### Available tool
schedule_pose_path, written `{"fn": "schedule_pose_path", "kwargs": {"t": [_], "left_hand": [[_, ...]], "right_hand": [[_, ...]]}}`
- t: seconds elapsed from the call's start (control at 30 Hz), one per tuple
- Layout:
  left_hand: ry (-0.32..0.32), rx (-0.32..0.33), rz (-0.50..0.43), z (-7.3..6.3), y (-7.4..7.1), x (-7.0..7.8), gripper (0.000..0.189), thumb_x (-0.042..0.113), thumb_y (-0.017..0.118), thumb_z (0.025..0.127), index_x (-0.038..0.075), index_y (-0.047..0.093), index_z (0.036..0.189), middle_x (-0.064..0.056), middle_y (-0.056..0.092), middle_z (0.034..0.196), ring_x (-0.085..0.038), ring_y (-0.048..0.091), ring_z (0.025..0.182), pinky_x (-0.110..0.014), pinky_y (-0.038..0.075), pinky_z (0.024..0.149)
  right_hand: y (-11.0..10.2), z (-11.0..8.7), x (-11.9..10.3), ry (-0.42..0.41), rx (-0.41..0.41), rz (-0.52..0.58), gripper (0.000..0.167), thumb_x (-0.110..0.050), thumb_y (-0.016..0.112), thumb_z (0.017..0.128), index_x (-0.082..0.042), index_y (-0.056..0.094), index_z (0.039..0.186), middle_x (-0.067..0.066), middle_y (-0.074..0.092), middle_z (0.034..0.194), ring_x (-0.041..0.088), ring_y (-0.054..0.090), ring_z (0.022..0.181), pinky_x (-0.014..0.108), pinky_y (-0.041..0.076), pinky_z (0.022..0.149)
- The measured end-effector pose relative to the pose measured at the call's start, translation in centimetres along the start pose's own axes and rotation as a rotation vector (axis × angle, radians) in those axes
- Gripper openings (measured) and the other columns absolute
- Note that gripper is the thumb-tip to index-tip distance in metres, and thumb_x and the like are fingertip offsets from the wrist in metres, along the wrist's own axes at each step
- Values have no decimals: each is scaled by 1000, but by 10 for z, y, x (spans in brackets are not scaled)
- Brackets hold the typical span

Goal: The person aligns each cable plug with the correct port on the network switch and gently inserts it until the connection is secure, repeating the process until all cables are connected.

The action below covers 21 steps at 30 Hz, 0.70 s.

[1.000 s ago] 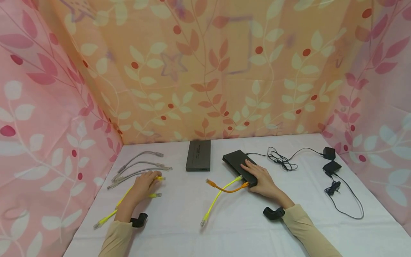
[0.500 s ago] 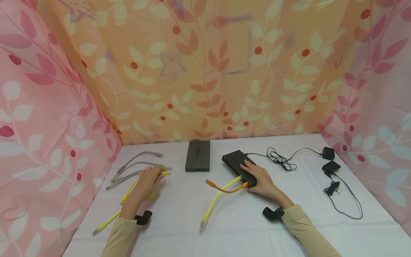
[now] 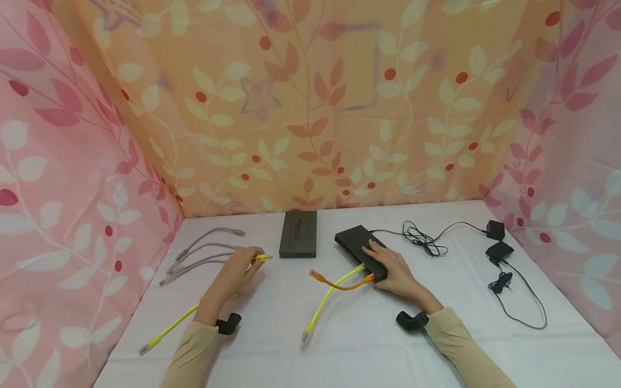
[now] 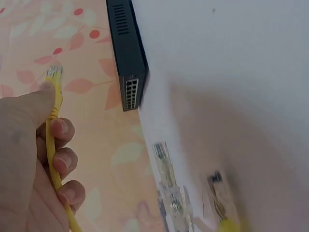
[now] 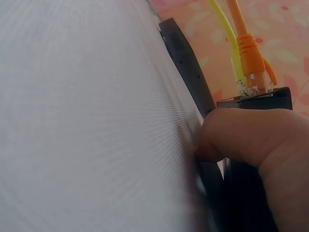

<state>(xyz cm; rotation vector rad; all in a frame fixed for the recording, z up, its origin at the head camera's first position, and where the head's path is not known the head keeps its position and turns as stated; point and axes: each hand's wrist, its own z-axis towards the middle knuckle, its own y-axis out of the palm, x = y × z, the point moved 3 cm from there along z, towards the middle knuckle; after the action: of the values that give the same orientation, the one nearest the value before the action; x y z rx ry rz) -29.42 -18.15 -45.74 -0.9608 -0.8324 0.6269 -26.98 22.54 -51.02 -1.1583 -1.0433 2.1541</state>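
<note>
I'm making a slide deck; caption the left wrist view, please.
Left hand grips a yellow cable, clear plug sticking out, near a dark ported box.

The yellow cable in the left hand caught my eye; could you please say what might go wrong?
The left hand pinches the yellow cable just behind its clear plug, so the tip might get knocked. Only the right hand holds the black box, which could slip if pushed. The orange cable and lime cable plugged into it appear to cross and might snag.
</note>
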Motion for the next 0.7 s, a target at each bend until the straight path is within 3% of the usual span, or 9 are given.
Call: {"fn": "schedule_pose_path", "kwargs": {"t": [0.2,0.47,0.7], "left_hand": [[-67,-60,-43,6,7,11,19,27,56,93,16,57,108,4,58,85,-11,48,73,-29,42,65],[-48,-82,-76,15,20,26,16,26,53,95,16,57,106,4,57,79,-11,48,70,-29,41,64],[-76,-112,-92,22,35,40,15,28,53,94,17,56,104,3,60,88,-11,53,77,-33,45,70]], "right_hand": [[-1,0,0,-1,4,0,93,-6,77,58,-19,39,142,13,28,150,36,27,135,54,22,100],[-1,0,-1,0,2,1,92,-6,77,58,-19,39,142,13,28,150,36,27,135,54,22,100],[-2,0,-2,17,-8,4,93,-6,77,58,-20,39,142,12,27,151,34,26,136,53,22,101]]}}
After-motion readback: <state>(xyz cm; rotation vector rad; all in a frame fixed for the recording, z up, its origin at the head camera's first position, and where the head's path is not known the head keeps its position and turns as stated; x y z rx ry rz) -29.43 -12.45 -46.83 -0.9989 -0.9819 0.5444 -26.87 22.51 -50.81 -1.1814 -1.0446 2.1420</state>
